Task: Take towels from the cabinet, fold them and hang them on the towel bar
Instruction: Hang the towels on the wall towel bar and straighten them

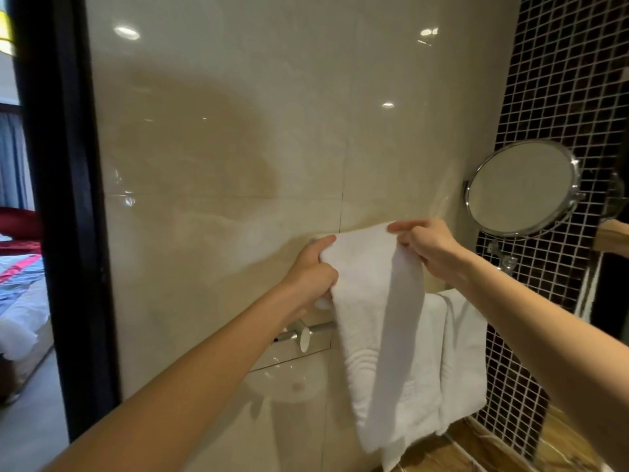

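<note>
Left hand (311, 270), right hand (432, 248) on towel (371, 301) — bar (320, 328) mostly hidden

Head cam, wide-angle, faces fwd at wall (221, 148) w/ towel bar (321, 327), near; only view.

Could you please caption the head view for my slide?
The left hand and right hand hold a folded white towel at the towel bar, beside a hung towel.
</note>
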A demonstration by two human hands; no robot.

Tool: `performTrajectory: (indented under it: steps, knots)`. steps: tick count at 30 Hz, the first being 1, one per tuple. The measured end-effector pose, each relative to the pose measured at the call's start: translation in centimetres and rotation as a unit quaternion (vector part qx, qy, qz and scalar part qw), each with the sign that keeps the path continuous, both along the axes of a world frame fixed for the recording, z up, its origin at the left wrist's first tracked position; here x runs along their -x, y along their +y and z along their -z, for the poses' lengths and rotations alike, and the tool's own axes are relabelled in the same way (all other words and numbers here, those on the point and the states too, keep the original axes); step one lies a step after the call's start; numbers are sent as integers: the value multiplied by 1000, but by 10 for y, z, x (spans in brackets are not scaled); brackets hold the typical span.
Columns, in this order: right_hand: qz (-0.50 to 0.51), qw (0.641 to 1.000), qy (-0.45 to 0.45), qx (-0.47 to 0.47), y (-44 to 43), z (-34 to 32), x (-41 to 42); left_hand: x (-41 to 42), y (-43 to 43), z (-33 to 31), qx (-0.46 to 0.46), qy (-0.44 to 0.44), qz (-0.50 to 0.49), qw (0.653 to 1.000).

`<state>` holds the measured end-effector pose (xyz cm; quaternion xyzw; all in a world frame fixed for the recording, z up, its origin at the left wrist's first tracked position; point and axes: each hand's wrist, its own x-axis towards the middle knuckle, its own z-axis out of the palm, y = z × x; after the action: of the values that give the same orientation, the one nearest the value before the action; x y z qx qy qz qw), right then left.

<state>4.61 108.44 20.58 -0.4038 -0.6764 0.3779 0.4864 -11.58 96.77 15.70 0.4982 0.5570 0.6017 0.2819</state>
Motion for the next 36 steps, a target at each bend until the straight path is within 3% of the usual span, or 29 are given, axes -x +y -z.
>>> performTrajectory:
  steps: [17,27,36]
  knots:
    - [-76,975,204,-52,-15,-75,-1,5,16,-75,-182,51,16,982]
    - [-92,983,154,-41,-20,-85,15,16,14,-90,-141,5,25,990]
    - [-152,985,47,64,4,-42,17,22,1,-49,-37,77,-8,996]
